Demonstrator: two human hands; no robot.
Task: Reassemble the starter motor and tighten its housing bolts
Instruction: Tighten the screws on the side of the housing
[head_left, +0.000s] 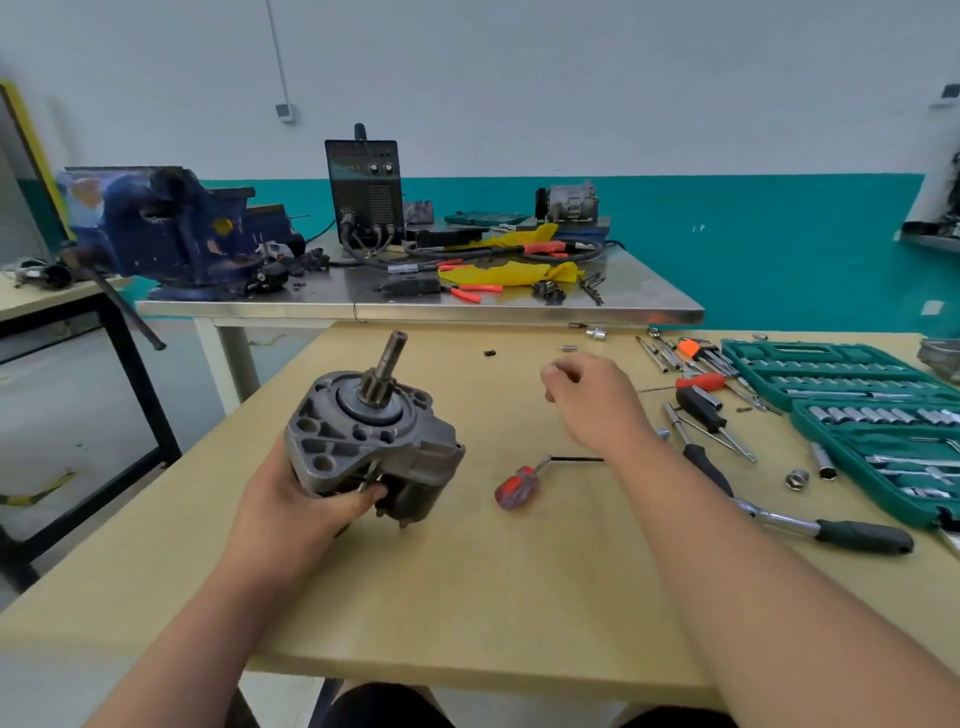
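Left fingers grip starter motor; right fingers curl, seemingly empty.

Brightness: the room was bright and evenly lit, with no dim corners.
Source: soft, diffuse light fell from above; no lamp was in view.
Shadows: only faint, soft-edged ones lay on the near tabletop, under the starter motor and the right hand.
Glare: the far steel tabletop shone pale along its front edge, and the ratchet glinted.
Blur: the right hand's fingertips were smeared, and the vise at far left looked soft.
Distortion: wide-angle stretch swelled the near forearms and bent straight lines at the edges.
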